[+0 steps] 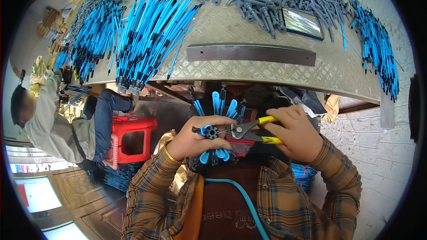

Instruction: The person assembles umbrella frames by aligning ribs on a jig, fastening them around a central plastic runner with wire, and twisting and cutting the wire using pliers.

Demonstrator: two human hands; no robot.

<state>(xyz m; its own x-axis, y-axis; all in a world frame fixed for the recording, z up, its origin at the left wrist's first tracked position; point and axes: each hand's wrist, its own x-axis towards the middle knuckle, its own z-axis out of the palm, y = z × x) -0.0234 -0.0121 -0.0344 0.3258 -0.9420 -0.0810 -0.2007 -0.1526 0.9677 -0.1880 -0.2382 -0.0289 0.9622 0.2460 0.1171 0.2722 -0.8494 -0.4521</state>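
The left hand gripped a black round hub with blue strips; at its three o'clock, the right hand held yellow-handled pliers, handles spread. Toward twelve lay the table; at nine, a red stool.

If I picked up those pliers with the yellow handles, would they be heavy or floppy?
The pliers would probably feel heavy for their size, since much of them looks like metal. They likely won't flop like string, but the yellow handles might swing apart, as they meet at a joint. Those handles look coated, so probably aren't very slippery.
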